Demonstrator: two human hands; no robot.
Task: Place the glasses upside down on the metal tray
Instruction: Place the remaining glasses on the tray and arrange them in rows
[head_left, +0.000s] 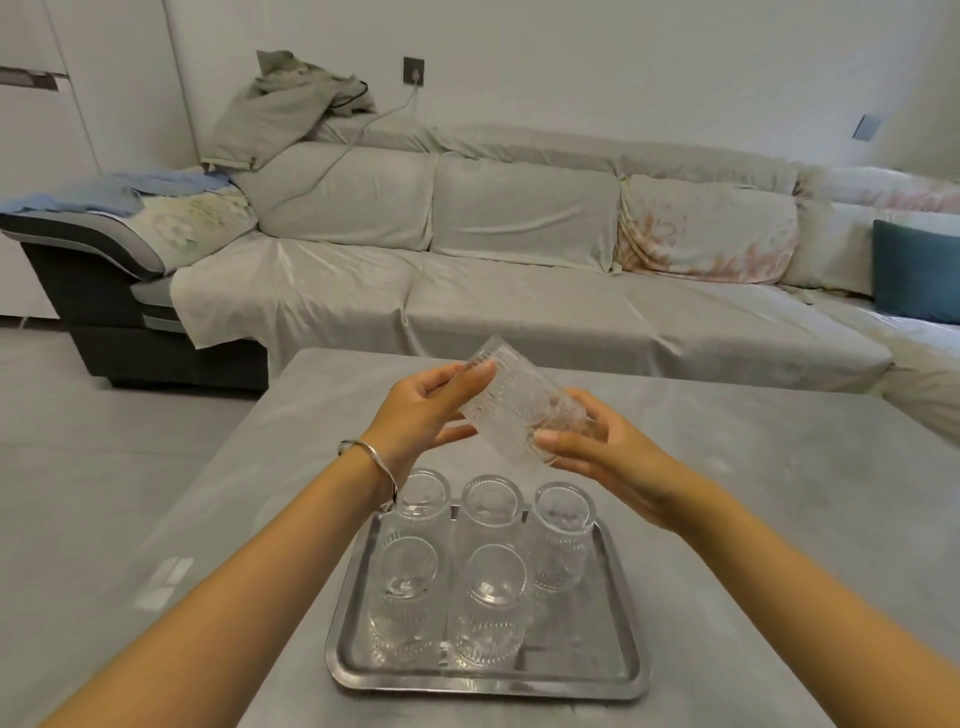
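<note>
Metal tray (621, 670) sits on the grey table (779, 493), below and nearer than both hands. On the tray: 5 ribbed clear glasses, all upside down, bases up. Near row of 2: front-left glass (402, 597) and front-middle glass (488, 608); the tray's near-right corner is bare. Far row of 3: back-left glass (421, 501) just under the left wrist (silver bangle (371, 470) on that wrist), back-middle glass (491, 506), back-right glass (561, 540) under the right hand. Above the far row, a 6th glass (511, 408) is held in the air, tilted. Left hand (421, 415) grips it, thumb and fingers closed on its upper-left part; right hand (608, 457) closed on its lower-right end. Beyond the hands: covered sofa (519, 260).
</note>
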